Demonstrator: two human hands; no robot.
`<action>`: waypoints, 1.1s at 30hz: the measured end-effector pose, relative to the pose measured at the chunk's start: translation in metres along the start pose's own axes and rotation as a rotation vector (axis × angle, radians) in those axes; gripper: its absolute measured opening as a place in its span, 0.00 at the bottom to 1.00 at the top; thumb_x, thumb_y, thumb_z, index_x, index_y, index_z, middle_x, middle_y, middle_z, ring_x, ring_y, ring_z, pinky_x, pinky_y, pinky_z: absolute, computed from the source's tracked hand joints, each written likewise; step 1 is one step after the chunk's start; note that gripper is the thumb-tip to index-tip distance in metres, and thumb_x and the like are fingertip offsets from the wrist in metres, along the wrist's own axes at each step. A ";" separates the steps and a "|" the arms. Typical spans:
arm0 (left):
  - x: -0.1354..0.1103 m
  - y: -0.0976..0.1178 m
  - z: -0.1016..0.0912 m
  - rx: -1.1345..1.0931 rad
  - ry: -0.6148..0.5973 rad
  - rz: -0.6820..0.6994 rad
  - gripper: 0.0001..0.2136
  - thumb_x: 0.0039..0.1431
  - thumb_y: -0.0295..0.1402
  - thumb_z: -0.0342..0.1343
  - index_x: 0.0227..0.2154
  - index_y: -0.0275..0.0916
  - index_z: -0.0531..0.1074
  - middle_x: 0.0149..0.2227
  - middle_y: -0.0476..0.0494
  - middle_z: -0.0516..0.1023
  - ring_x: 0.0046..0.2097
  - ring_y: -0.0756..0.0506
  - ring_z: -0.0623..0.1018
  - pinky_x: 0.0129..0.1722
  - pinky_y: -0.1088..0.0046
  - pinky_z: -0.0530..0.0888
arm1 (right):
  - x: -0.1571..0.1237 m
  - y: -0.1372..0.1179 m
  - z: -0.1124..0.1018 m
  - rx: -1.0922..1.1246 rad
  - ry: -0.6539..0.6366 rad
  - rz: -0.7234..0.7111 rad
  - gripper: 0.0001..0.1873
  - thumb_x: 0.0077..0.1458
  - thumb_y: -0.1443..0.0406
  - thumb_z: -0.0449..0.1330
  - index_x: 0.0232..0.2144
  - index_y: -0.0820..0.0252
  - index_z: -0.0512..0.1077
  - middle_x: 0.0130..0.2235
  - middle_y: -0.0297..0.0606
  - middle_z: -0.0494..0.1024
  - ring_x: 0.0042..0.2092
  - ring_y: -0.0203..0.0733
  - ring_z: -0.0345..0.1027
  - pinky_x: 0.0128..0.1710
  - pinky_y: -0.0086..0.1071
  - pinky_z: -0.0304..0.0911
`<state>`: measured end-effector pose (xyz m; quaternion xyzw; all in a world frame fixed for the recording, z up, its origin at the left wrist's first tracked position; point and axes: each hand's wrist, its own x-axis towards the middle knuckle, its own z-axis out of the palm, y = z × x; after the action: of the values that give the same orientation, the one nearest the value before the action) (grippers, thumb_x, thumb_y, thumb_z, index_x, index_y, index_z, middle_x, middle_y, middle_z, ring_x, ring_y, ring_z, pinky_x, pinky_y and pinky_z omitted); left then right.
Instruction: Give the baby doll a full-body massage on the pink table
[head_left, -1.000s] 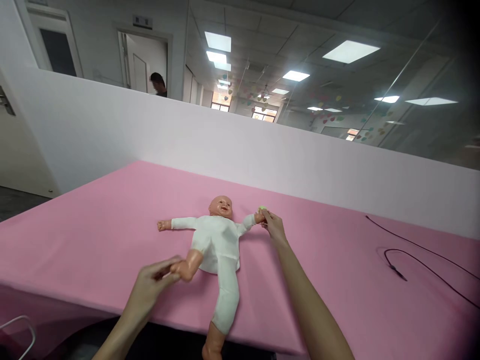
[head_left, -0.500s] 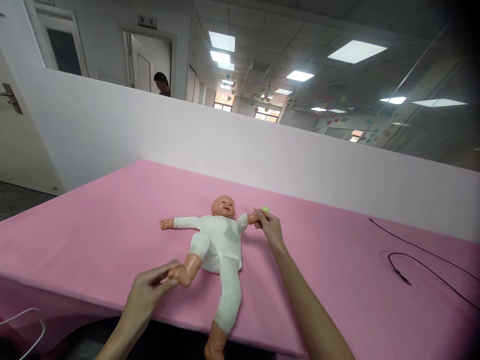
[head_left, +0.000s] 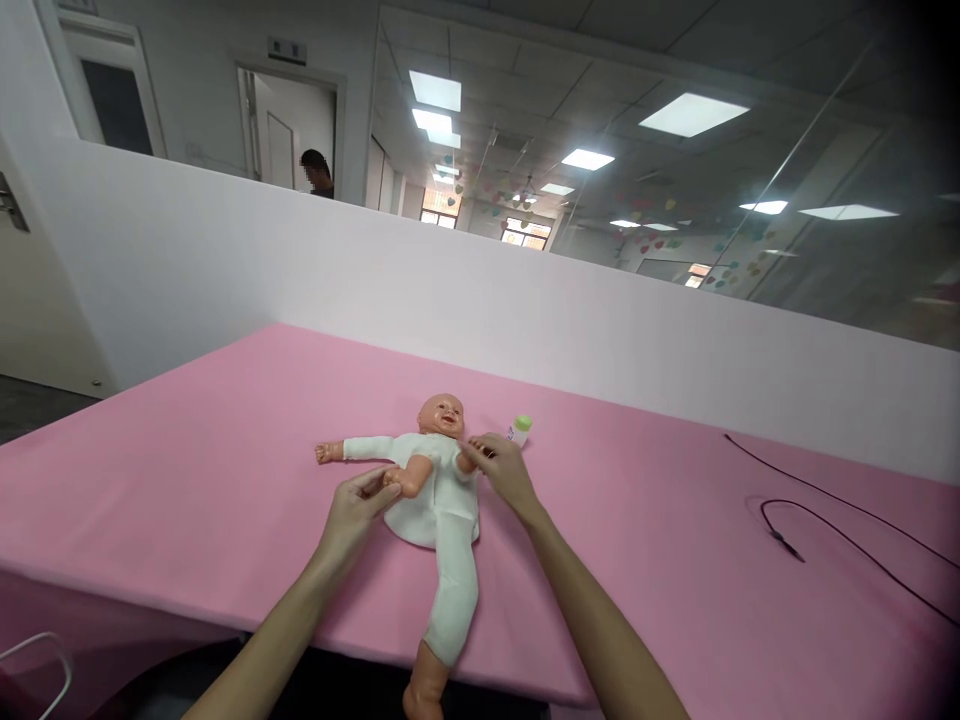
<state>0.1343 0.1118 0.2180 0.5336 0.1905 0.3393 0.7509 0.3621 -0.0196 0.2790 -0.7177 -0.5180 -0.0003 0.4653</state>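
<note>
A baby doll with a white cloth body lies face up on the pink-covered table. My left hand is closed on the foot of the doll's bent leg, which is raised over its belly. The arm on the right is bent in toward the chest, and my right hand grips it at the doll's hand. The doll's other arm stretches out to the left. Its straight leg hangs past the near table edge. A small bottle with a green cap stands just beyond my right hand, partly hidden by it.
Thin black cables lie on the table at the right. A white wall with glass above it borders the far side. A person is in the doorway at the back left. A white curved bar shows at the lower left.
My left hand has pushed the doll's foot up toward its belly. My right hand has brought the doll's arm inward to the chest, uncovering more of the bottle.
</note>
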 end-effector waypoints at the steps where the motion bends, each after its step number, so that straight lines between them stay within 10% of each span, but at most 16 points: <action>1: -0.010 0.002 -0.008 0.041 0.001 0.001 0.24 0.49 0.44 0.72 0.47 0.36 0.82 0.50 0.36 0.83 0.54 0.34 0.80 0.55 0.60 0.76 | 0.008 0.008 -0.007 0.067 0.104 0.092 0.21 0.59 0.49 0.63 0.26 0.60 0.78 0.26 0.37 0.76 0.28 0.39 0.65 0.29 0.32 0.60; 7: -0.083 -0.012 -0.070 0.252 0.037 -0.076 0.24 0.43 0.46 0.74 0.42 0.38 0.85 0.46 0.37 0.85 0.51 0.31 0.82 0.54 0.57 0.78 | 0.024 0.077 -0.032 0.429 0.564 0.739 0.16 0.48 0.59 0.71 0.19 0.63 0.73 0.17 0.32 0.69 0.21 0.34 0.60 0.22 0.27 0.60; 12: -0.124 -0.029 -0.106 0.328 -0.061 -0.106 0.20 0.43 0.46 0.73 0.38 0.40 0.87 0.43 0.39 0.86 0.47 0.31 0.83 0.52 0.58 0.80 | -0.001 0.107 -0.029 0.467 0.646 0.899 0.18 0.46 0.61 0.71 0.16 0.59 0.68 0.15 0.32 0.67 0.18 0.33 0.58 0.17 0.27 0.57; 17: -0.099 -0.012 -0.088 0.304 0.090 -0.062 0.22 0.43 0.46 0.73 0.41 0.40 0.86 0.45 0.39 0.85 0.50 0.31 0.82 0.54 0.57 0.78 | -0.005 0.079 -0.030 0.484 0.603 0.710 0.19 0.48 0.54 0.72 0.20 0.61 0.72 0.19 0.30 0.69 0.21 0.33 0.59 0.22 0.28 0.61; 27: 0.033 -0.003 0.019 0.061 -0.013 0.078 0.19 0.51 0.45 0.70 0.40 0.35 0.84 0.43 0.37 0.85 0.49 0.36 0.81 0.52 0.61 0.76 | -0.037 0.000 0.037 -0.246 -0.089 -0.221 0.24 0.68 0.50 0.55 0.28 0.57 0.78 0.30 0.38 0.77 0.30 0.39 0.66 0.31 0.32 0.58; 33: 0.009 0.000 0.000 0.099 -0.026 0.064 0.22 0.51 0.45 0.70 0.44 0.35 0.83 0.47 0.37 0.84 0.52 0.35 0.80 0.54 0.62 0.75 | -0.027 0.015 0.022 -0.017 0.065 -0.037 0.22 0.63 0.48 0.60 0.28 0.58 0.78 0.30 0.37 0.77 0.31 0.40 0.68 0.33 0.32 0.62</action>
<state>0.1405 0.1179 0.2183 0.5803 0.1800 0.3465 0.7147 0.3501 -0.0258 0.2434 -0.7114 -0.5159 -0.0367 0.4758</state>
